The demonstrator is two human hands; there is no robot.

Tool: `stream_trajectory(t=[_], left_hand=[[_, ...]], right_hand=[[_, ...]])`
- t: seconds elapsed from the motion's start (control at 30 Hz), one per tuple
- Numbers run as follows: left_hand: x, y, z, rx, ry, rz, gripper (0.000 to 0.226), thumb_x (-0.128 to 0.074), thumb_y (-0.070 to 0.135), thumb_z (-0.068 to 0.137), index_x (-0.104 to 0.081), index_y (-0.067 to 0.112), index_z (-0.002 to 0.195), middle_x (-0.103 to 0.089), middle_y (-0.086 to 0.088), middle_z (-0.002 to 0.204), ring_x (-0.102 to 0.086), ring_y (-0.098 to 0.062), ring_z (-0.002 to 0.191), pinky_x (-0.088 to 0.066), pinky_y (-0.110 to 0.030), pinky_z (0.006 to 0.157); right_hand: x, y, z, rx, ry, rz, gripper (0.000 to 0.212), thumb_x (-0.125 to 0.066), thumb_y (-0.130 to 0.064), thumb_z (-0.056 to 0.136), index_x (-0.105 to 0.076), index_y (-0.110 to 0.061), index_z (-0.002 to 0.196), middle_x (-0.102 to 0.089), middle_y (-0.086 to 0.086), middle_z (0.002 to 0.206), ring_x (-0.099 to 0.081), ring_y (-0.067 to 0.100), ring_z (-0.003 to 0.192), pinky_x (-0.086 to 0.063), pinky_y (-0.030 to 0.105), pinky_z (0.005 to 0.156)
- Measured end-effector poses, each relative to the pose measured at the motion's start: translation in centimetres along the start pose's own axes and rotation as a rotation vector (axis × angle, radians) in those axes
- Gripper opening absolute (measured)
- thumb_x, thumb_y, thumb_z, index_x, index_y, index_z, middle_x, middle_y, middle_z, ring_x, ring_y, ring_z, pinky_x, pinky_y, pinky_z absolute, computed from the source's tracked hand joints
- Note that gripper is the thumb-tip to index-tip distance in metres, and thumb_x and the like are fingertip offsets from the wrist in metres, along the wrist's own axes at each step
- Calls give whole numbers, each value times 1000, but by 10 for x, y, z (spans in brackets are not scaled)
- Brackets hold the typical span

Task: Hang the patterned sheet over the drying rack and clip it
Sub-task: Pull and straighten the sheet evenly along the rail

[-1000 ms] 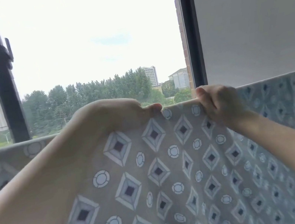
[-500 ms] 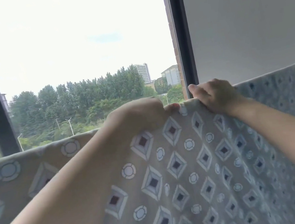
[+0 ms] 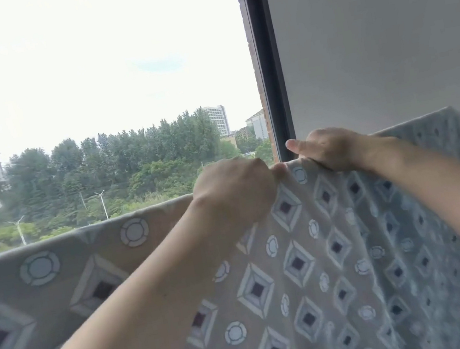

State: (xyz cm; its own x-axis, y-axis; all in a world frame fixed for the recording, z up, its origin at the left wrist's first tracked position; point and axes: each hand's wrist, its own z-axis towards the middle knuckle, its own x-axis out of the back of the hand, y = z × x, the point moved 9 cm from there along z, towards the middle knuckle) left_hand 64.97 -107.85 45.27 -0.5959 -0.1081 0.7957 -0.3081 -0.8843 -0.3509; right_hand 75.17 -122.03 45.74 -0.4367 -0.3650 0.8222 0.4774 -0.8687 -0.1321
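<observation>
Head view: window frame [image 3: 266,61] rises behind both hands [image 3: 234,191] gripping sheet [image 3: 314,267]

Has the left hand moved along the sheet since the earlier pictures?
Yes. The left hand slid right along the sheet's top edge, toward the dark window frame, closer to the right hand.

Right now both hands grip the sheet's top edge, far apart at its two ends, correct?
Not quite. In the head view the left hand and right hand do grip the patterned sheet at its top edge, but close together, almost touching, not at its ends.
</observation>
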Motion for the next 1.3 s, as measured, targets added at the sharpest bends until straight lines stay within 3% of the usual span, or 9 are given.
stream_trajectory(t=[0.13,0.33,0.4,0.57,0.67,0.83,0.93,1.13,1.3], left_hand=[[-3,-4,16,92,-120,-102,59,-18,48,105,-55,15,72,-57,3,67,-61,-11,68,-53,-29,65],[-3,74,57,-44,198,-68,26,-39,41,102,-38,16,111,-54,1,87,-59,-20,75,-52,-37,70],[-10,86,73,-56,223,-50,19,-40,35,103,-37,17,105,-55,1,84,-59,-20,72,-51,-36,66],[-15,72,104,46,128,-171,30,-39,38,104,-41,20,80,-52,5,70,-47,-7,55,-30,-18,43],[-14,71,113,62,82,-240,34,-41,31,105,-51,12,79,-54,3,71,-51,-11,58,-37,-17,43],[5,55,118,204,350,-170,32,-43,21,104,-54,9,77,-57,-2,63,-59,-17,54,-49,-29,49],[20,34,121,333,483,-31,23,-42,19,102,-53,9,84,-45,-1,59,-52,-25,59,-40,-32,57],[-23,32,150,385,16,-259,20,-53,24,99,-61,6,95,-64,-6,90,-62,-20,79,-57,-36,76],[-49,90,158,196,-165,-365,50,-34,56,100,-65,16,99,-67,-1,90,-63,-11,73,-57,-30,75]], right_hand=[[26,55,-28,33,456,-180,74,-11,-59,92,-44,-7,53,-52,13,52,-52,30,52,-27,28,51],[30,125,-43,47,717,-114,59,-10,-43,99,-48,-9,70,-51,10,63,-50,29,59,-27,32,59],[33,126,-32,67,643,-137,69,-6,-51,97,-47,-10,59,-52,12,55,-52,30,53,-28,31,58],[23,140,11,-20,30,26,85,-14,-69,90,-57,-2,62,-61,8,68,-59,19,64,-43,32,68],[31,142,1,155,163,149,79,-15,-84,79,-42,-16,48,-45,-3,47,-42,4,40,-36,20,49],[39,186,-23,223,385,319,34,-44,-52,92,-56,-23,79,-56,-7,68,-53,11,63,-42,34,60],[37,198,-18,153,359,473,26,-55,-34,97,-54,-17,78,-48,-3,62,-43,3,51,-39,21,48],[73,194,31,100,324,388,18,-57,-22,96,-62,-21,79,-58,-10,63,-51,1,53,-38,15,52],[7,206,46,-228,-370,190,13,-63,-22,90,-74,-16,93,-73,2,89,-68,18,86,-55,31,80]])
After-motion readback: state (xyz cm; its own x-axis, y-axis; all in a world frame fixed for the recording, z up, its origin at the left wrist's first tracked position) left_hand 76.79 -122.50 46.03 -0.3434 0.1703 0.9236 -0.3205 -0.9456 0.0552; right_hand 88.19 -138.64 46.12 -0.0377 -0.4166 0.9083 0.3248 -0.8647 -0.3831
